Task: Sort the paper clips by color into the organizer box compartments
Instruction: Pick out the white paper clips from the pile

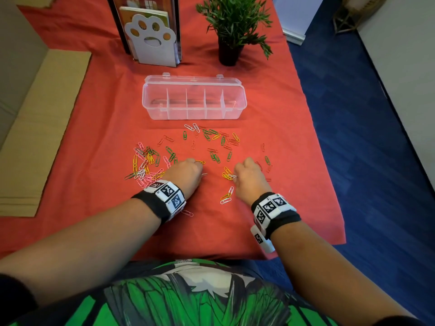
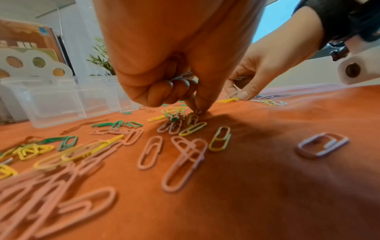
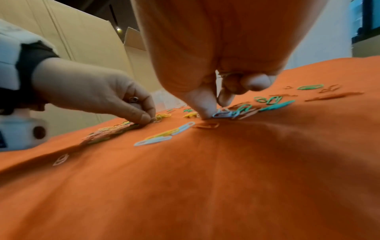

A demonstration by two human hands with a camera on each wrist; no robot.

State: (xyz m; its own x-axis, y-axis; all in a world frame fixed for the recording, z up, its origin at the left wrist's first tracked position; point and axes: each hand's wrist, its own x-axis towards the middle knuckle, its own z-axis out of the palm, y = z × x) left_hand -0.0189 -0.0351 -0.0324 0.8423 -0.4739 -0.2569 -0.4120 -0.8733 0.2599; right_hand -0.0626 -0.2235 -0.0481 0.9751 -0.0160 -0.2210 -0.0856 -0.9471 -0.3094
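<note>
The clear organizer box point(image 1: 150, 107) stands with its lid back and its compartments bare. Paper clips in pink, yellow, green, white and red lie scattered on the red cloth, thickest in the pile at the left point(image 1: 146, 165). My left hand point(image 1: 200, 164) keeps white clips point(image 2: 182, 76) in its curled fingers, and its thumb and forefinger pinch down at a clip on the cloth point(image 2: 197, 112). My right hand point(image 1: 235, 176) also has clips tucked in its curled fingers point(image 3: 226, 75). Its thumb and forefinger pinch a white clip point(image 3: 223, 114) lying on the cloth.
A white paw-shaped book stand point(image 1: 153, 41) with books and a potted plant point(image 1: 233, 27) stand behind the box. Flat cardboard point(image 1: 40, 128) lies at the left. The cloth's right edge point(image 1: 329, 184) drops to blue floor.
</note>
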